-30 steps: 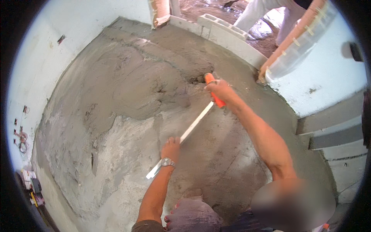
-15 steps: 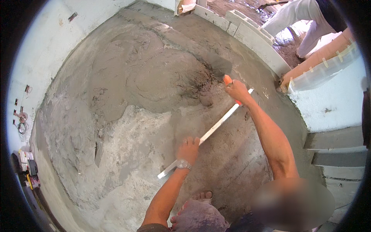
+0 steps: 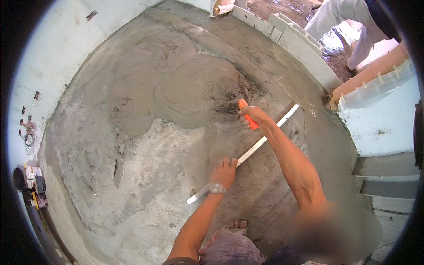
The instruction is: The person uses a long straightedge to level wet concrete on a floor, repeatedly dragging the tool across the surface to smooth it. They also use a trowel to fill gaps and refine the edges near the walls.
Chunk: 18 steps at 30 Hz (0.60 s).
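Observation:
Wet grey mortar (image 3: 172, 84) lies heaped over the far part of the floor. My right hand (image 3: 254, 115) is wrapped round the orange handle of a trowel (image 3: 252, 123) at the near right edge of the heap. The trowel's blade blends into the dark mortar and is hard to make out. A long pale straightedge (image 3: 252, 148) slants across the floor under my right forearm. Near its lower end, my left hand (image 3: 224, 173), with a watch on the wrist, is closed over it.
Bare, rough concrete (image 3: 154, 154) spreads left of my left hand. Pale blocks (image 3: 304, 48) border the floor at the far right, with another person's leg (image 3: 340, 17) beyond. Steps (image 3: 384, 168) rise on the right. Tools and boxes (image 3: 35, 181) stand along the left wall.
My right hand has drawn the trowel left and nearer, away from the straightedge's far end, and its blade no longer shows plainly. My left hand stays on the straightedge. The whole view has shifted slightly.

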{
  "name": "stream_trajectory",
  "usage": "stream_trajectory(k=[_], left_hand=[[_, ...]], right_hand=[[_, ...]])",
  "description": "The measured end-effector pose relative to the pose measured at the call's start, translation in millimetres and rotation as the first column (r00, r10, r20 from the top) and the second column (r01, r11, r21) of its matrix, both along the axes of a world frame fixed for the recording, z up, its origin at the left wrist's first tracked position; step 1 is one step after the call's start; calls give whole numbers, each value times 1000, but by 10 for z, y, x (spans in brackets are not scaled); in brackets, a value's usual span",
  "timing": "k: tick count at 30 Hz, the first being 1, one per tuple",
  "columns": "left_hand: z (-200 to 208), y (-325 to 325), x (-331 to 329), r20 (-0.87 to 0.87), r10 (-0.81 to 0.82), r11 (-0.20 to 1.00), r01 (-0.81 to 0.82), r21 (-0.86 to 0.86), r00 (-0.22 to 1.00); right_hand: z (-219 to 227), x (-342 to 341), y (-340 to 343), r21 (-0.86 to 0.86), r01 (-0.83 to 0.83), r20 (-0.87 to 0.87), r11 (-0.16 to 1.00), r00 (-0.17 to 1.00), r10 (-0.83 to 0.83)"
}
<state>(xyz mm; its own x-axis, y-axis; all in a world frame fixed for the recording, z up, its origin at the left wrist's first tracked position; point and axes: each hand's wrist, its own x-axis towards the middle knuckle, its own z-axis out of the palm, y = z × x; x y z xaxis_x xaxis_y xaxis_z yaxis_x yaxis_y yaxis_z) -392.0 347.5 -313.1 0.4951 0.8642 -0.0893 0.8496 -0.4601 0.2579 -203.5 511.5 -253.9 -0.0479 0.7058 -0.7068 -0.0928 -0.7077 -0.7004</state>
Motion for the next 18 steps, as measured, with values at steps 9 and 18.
stream_trajectory(k=[9,18], left_hand=[[43,1,-33,30,25,999,-23,-49,999],[-59,-12,71,-33,8,994,-12,-106,999]], right_hand=[[528,164,-86,118,16,-97,993,995,-5],[1205,1041,-837,259,22,-19,966,1000,-18]])
